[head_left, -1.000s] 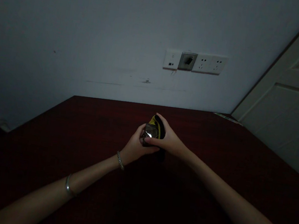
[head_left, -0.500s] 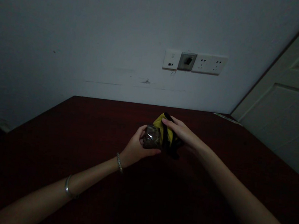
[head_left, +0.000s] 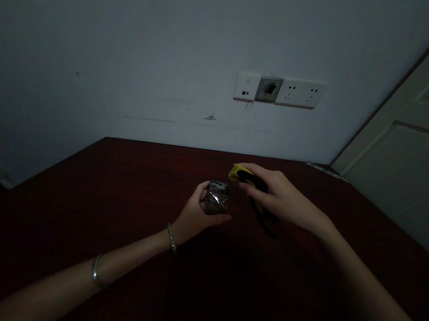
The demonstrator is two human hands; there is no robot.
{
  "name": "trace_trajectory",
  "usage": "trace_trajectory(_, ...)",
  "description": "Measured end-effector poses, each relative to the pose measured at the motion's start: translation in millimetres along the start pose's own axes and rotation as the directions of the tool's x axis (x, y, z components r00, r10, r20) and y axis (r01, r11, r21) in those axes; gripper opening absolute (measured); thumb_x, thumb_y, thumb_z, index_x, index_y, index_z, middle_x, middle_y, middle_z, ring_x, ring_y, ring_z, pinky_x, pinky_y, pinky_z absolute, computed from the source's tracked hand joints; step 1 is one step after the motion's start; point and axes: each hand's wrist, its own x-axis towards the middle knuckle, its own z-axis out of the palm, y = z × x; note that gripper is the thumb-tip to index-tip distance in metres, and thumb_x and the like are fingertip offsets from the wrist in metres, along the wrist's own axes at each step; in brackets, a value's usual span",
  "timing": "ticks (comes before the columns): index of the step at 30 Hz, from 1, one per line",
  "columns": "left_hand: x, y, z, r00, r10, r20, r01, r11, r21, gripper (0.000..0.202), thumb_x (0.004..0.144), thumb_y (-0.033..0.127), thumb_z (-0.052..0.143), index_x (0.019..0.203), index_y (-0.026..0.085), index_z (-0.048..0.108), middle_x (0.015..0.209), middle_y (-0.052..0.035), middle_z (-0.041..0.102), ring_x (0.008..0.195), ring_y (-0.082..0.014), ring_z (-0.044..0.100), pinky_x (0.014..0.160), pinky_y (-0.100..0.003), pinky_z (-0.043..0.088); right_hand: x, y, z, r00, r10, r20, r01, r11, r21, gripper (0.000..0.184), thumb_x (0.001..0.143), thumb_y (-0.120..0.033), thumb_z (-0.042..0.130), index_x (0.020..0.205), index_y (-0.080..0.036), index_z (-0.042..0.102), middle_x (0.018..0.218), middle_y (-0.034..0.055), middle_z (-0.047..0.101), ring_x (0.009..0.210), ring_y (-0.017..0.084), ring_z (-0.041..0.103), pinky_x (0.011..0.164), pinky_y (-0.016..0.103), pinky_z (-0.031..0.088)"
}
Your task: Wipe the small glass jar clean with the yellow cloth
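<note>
The room is dim. My left hand point(head_left: 195, 213) is closed around a small shiny faceted object point(head_left: 216, 204), held just above the dark red table point(head_left: 111, 220). My right hand point(head_left: 278, 198) is to the right of it, fingers closed on a yellow and black cloth point(head_left: 239, 174) that hangs down below the palm. The two hands are a little apart and the cloth does not touch the shiny object. Two bracelets sit on my left wrist and forearm.
A white wall stands behind the table with a row of sockets point(head_left: 279, 90). A pale door point(head_left: 422, 140) is at the right. The table's far edge meets the wall.
My right hand has pulled the yellow and black cloth off the shiny object and moved right. My left hand has kept the object almost still.
</note>
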Motion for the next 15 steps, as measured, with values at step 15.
trace_trajectory(15, 0.1, -1.0, -0.4, 1.000, 0.010, 0.026, -0.009, 0.999, -0.053, 0.073, 0.054, 0.018, 0.083, 0.115, 0.018, 0.042, 0.117, -0.0106, 0.060, 0.108, -0.0247, 0.060, 0.091, -0.039, 0.049, -8.7, -25.8, -4.8, 0.976, -0.081, 0.204, 0.083, 0.997, 0.000, 0.037, 0.084, -0.017, 0.056, 0.119, -0.028, 0.061, 0.098, -0.0019, 0.071, 0.081, 0.015, 0.066, 0.071, 0.025, 0.049)
